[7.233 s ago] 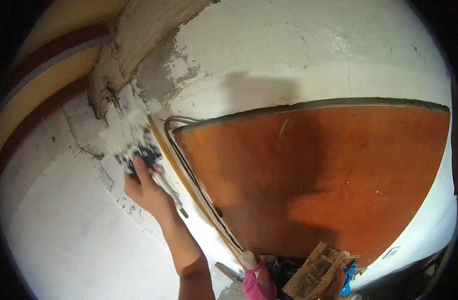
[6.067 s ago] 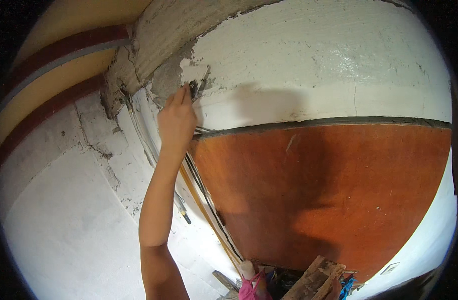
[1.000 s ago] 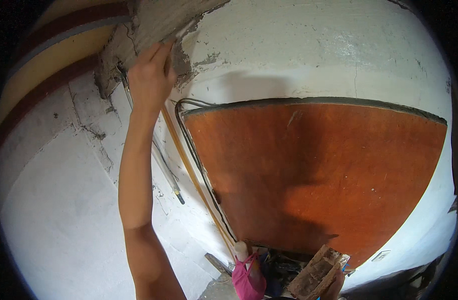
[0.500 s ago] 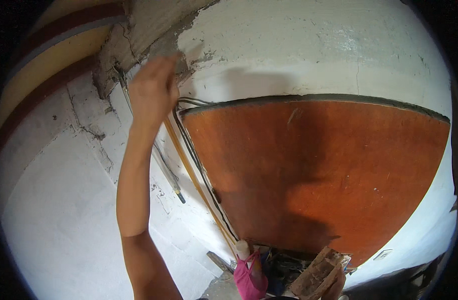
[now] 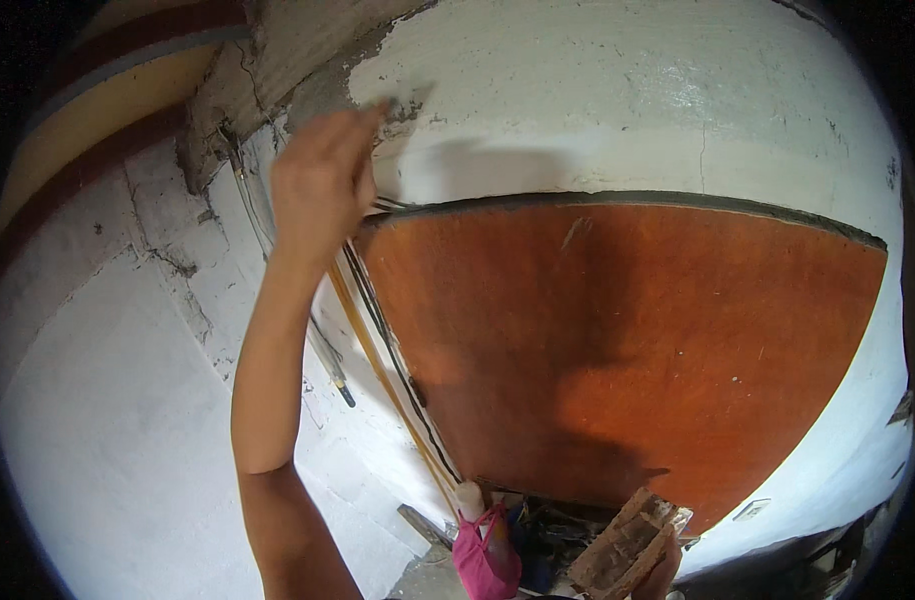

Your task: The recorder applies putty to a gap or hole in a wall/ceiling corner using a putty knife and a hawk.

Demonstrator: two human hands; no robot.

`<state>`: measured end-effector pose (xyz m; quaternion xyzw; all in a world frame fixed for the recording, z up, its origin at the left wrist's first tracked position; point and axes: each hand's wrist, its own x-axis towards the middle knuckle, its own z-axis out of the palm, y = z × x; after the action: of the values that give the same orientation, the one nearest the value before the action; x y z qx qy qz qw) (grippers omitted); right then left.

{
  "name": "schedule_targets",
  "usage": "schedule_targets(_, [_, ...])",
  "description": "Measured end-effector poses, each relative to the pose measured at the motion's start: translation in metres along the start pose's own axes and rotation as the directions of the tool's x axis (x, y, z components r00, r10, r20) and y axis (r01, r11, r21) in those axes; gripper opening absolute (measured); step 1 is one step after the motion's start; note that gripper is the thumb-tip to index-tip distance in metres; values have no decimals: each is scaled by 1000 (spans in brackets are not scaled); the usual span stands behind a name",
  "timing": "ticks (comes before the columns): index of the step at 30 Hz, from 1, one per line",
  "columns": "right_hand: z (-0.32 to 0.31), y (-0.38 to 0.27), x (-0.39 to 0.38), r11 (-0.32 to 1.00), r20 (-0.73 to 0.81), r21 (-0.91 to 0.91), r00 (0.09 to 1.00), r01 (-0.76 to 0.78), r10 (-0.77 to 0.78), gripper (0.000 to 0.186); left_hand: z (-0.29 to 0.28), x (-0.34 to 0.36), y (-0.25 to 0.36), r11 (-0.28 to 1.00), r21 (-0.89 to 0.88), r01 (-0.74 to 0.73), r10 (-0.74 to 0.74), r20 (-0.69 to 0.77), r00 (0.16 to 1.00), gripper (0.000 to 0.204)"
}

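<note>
My left hand (image 5: pixel 322 185) is raised high on a long bare forearm, in front of the corner where the white wall (image 5: pixel 537 80) meets the rough grey strip. Its fingers are closed, and a small dark tip pokes out beyond them near the chipped plaster; what it belongs to is hidden. Low at the right, part of my right hand (image 5: pixel 663 572) shows, its fingers along the side of a rough brown brick-like block (image 5: pixel 617 548). Pale stuff clings to the block's end.
An orange-brown panel (image 5: pixel 617 330) with a dark upper ledge fills the right. Black cables (image 5: pixel 385 325) and a yellowish strip (image 5: pixel 369 345) run down beside it. Below hangs a pink bag (image 5: pixel 485 562) by a pale bottle-like thing (image 5: pixel 469 497). A loose pale tube (image 5: pixel 332 365) hangs at the left wall.
My left hand has moved slightly right and down along the wall corner, still closed. The block in my right hand has shifted a little to the left as the whole view moved slightly.
</note>
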<state>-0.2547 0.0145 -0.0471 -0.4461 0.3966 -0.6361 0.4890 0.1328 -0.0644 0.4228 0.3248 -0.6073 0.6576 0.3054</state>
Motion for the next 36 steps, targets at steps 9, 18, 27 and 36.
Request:
schedule_targets(9, [13,8,7,587,52,723,877,-363,479,46,61,-21,40,991,-61,-116,114,-40,993,36])
schedule_targets(18, [18,-16,-9,988,1,93,992,-122,123,46,18,33,11,995,0,97,-97,-28,995,46])
schedule_targets(27, [5,3,-17,755,7,637,981,-155,194,44,23,-29,46,977,-204,-68,88,89,992,37])
schedule_targets(36, [2,-19,-16,860,-122,397,910,-320,395,42,50,-16,-12,999,-41,20,-15,107,994,54])
